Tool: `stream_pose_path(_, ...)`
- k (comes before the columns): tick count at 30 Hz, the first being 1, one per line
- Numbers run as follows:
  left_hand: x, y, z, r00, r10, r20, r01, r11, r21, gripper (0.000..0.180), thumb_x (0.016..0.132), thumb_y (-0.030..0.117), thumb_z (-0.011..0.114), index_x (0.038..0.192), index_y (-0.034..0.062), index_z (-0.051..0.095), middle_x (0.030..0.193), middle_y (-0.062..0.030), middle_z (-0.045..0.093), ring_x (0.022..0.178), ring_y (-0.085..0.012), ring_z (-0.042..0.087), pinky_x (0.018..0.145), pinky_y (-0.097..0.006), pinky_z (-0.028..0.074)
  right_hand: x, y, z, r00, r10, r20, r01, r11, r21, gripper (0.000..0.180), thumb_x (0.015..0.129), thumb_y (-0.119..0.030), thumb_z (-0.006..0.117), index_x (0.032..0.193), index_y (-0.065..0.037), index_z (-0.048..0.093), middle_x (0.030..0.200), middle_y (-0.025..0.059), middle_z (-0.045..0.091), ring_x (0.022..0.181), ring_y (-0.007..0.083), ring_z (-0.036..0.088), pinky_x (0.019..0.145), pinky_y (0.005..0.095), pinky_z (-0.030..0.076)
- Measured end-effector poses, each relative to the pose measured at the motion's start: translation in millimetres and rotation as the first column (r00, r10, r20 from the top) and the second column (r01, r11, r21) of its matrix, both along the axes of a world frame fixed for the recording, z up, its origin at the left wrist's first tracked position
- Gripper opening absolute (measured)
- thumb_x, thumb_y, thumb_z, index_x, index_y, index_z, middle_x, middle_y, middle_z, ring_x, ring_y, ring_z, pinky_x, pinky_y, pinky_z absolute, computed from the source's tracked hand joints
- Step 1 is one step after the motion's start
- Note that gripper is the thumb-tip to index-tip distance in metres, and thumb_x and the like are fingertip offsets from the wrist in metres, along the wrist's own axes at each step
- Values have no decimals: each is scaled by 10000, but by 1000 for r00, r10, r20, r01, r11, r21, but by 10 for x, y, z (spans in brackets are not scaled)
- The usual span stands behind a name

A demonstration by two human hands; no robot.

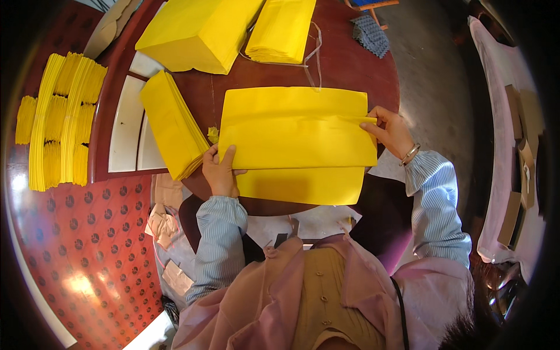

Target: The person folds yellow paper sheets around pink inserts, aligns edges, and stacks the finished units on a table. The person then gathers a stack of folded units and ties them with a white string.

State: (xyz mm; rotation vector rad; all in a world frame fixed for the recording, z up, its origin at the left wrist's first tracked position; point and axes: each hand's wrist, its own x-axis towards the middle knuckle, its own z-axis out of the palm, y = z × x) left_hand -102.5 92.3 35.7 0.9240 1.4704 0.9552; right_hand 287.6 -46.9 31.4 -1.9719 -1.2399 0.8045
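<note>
A wide yellow paper sheet (297, 131), folded over on itself, lies across the table in front of me. A crease runs along its upper part, and a lower flap (315, 185) shows below the folded edge. My left hand (220, 173) is closed on the sheet's lower left corner, thumb on top. At the right edge, my right hand (391, 133) pinches the paper between thumb and fingers. Just left of the sheet sits a slanting stack of folded yellow paper (173, 125), close to my left hand. A small crumpled yellow scrap (213, 135) lies between them.
Beyond the sheet, a large yellow paper block (198, 35) and another yellow stack (282, 32) rest on the dark red table (356, 73), with a clear strap (318, 55) beside them. More yellow bundles (58, 122) stand at far left. A grey cloth (370, 36) hangs at the far edge.
</note>
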Motion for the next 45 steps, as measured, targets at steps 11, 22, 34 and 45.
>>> stream_pose_path(11, 82, -74, 100, 999, 22, -30, -22, 1000, 12, 530, 976, 98, 732, 1418, -23, 465, 1197, -134, 738, 881, -207, 763, 564, -274, 614, -60, 53, 129, 967, 11, 254, -29, 997, 65, 279, 924, -359, 768, 1006, -95, 728, 917, 94, 736, 756, 245, 694, 682, 382, 537)
stream_pose_path(22, -197, -471, 114, 948, 27, -317, 65, 959, 276, 565, 948, 135, 779, 1392, -21, 467, 1301, -140, 571, 967, -176, 633, 870, -321, 581, -284, 471, 340, 698, 418, 581, -439, 891, -113, 605, 772, -485, 853, 1245, -146, 689, 1190, 77, 687, 1161, 268, 585, 1001, 440, 422)
stream_pose_path(34, 314, -1086, -115, 701, -680, 213, 670, 731, 126, 299, 1068, 120, 592, 1322, -35, 569, 1282, -163, 661, 1237, -305, 647, 1143, -426, 489, -63, 975, 636, 726, 641, -250, -688, 665, -291, 383, 750, -320, 930, 839, -102, 627, 776, 55, 694, 669, 176, 659, 604, 340, 481)
stream_pose_path(45, 707, -1097, 440, 569, 69, 819, 220, 948, -232, 451, 1016, 69, 662, 1445, 12, 536, 1368, -114, 666, 1266, -270, 638, 1082, -394, 520, -339, -162, 1003, 628, 352, -694, -614, 772, -165, 547, 857, -33, 853, 1348, 0, 613, 1193, 44, 724, 1090, 133, 691, 956, 294, 551)
